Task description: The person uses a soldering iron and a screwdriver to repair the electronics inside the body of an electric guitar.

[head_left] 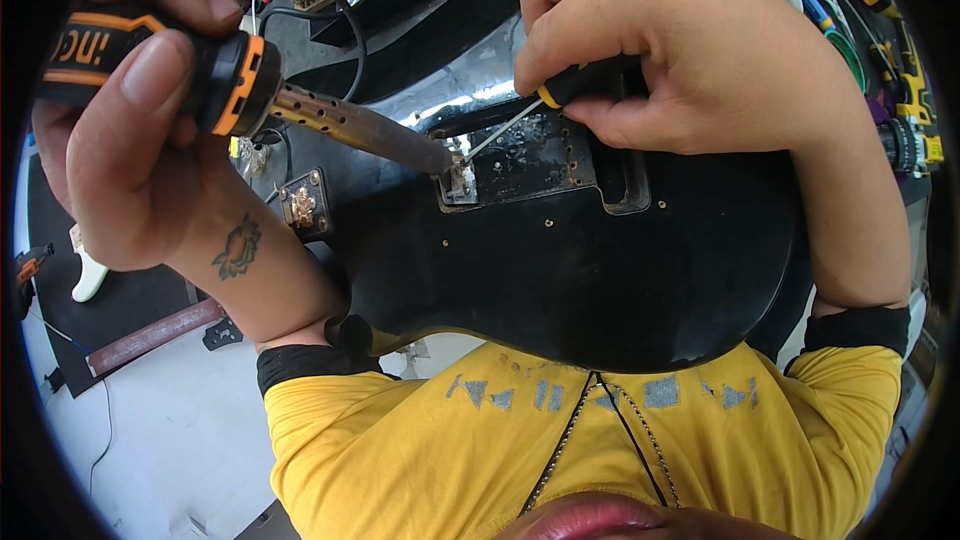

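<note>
Fingers wrapped around its black-and-orange handle, the left hand (130,190) grips a soldering iron (228,85), while the right hand (680,50) pinches a slim screwdriver (545,97) between thumb and fingers. Both tools point to the left end of a recessed cavity (540,165) in a glossy black guitar body (620,280), which lies just before the yellow shirt (400,450); whether the iron's tip touches metal there, I cannot tell.
</note>
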`<state>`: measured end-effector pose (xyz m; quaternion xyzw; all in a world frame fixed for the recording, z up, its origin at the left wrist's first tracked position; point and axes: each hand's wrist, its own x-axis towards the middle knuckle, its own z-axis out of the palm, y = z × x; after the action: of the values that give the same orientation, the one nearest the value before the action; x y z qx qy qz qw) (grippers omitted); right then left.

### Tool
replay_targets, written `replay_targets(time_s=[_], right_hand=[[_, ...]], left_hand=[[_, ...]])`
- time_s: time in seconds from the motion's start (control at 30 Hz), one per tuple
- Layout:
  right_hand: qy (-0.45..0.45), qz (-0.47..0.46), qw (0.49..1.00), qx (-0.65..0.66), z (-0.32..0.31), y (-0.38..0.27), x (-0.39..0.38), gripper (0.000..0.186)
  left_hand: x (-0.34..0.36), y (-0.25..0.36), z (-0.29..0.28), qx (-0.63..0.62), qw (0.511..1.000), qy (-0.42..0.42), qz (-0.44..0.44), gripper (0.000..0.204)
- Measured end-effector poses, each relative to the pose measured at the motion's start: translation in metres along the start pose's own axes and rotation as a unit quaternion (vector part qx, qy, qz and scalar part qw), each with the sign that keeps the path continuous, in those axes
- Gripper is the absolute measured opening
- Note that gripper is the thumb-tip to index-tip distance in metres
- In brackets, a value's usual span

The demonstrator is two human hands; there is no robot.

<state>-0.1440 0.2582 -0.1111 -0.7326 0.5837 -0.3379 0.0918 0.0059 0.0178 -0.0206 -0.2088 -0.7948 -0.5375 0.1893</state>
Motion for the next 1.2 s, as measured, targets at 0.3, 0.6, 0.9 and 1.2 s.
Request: replay_targets(time_s=[0.3, 0.6, 0.9, 1.2], right_hand=[[0.057, -0.037, 0.997, -0.029, -0.004, -0.019, -0.003, 0.022], [0.018, -0.022, 0.999, 0.017, 0.007, 0.004, -0.001, 0.019], [-0.02, 0.002, 1.0, -0.017, -0.017, -0.024, 0.005, 0.018], [-0.011, -0.016, 0.999, -0.047, 0.0, -0.002, 0.002, 0.018]], left_hand=[[-0.002, 0.001, -0.003, 0.023, 1.0, 0.007, -0.004, 0.049], [0.001, -0.003, 0.001, -0.024, 0.999, -0.01, 0.03, 0.046], [-0.001, -0.005, 0.005, -0.043, 0.998, -0.012, 0.034, 0.044], [-0.001, -0.003, 0.0, -0.022, 0.999, -0.021, 0.028, 0.045]])
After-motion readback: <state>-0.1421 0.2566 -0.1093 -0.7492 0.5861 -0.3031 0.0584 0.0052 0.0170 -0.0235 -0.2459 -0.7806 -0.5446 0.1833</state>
